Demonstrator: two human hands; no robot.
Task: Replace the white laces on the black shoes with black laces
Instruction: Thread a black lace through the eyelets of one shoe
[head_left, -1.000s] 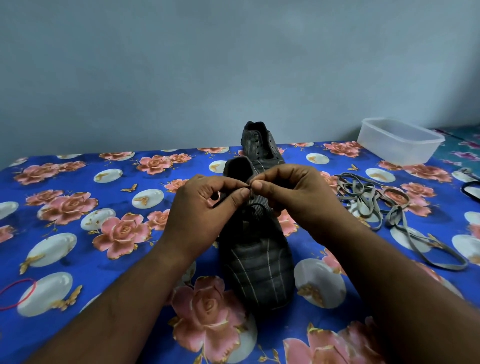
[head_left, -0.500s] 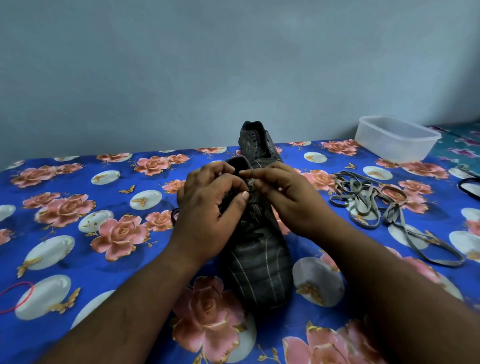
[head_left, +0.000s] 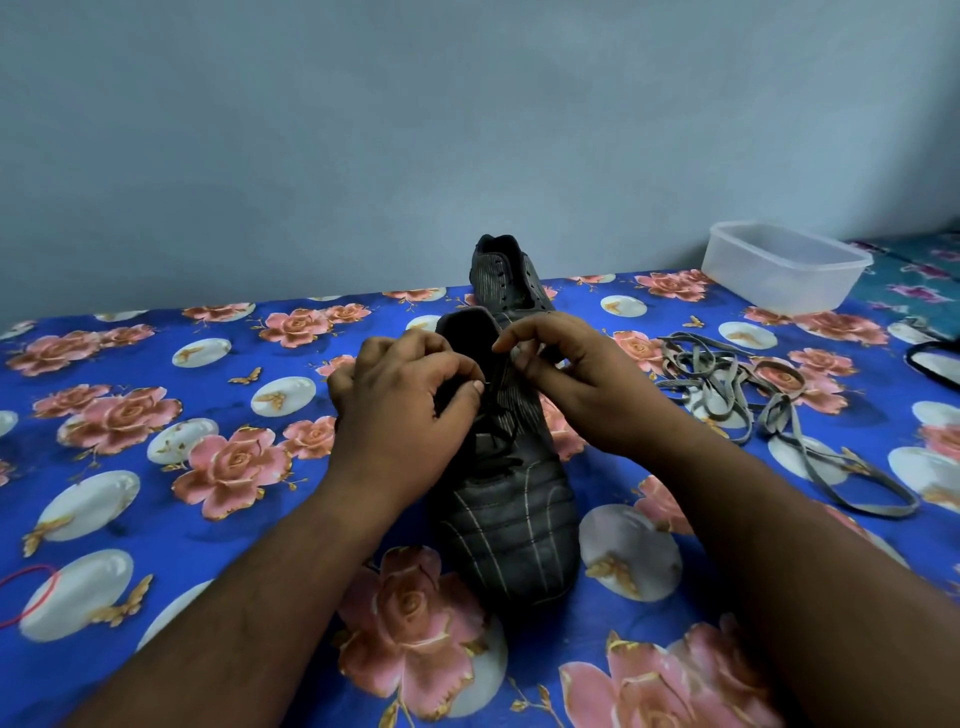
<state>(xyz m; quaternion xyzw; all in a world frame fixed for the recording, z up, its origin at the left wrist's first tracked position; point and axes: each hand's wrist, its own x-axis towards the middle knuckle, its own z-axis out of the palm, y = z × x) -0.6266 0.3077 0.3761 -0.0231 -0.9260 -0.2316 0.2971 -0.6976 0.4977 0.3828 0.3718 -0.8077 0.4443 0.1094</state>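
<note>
A black shoe (head_left: 511, 525) with pale stripes lies in front of me, toe toward me, on the blue flowered cloth. A black lace (head_left: 496, 457) crosses its lower eyelets. My left hand (head_left: 402, 410) rests on the shoe's left side and pinches the lace near the upper eyelets. My right hand (head_left: 566, 374) pinches another part of the lace on the right side by the tongue. A second black shoe (head_left: 506, 275) stands behind the first, with no lace that I can see. The removed pale laces (head_left: 737, 395) lie tangled to the right.
A clear plastic tub (head_left: 784, 267) stands at the back right near the wall. A dark loop (head_left: 935, 361) lies at the right edge. A red elastic band (head_left: 28, 597) lies at the left edge. The cloth (head_left: 156, 467) covers the whole surface.
My hands have parted: a second ago the fingertips met over the middle of the shoe. The left hand has dropped lower on the left side; the right stays by the tongue.
</note>
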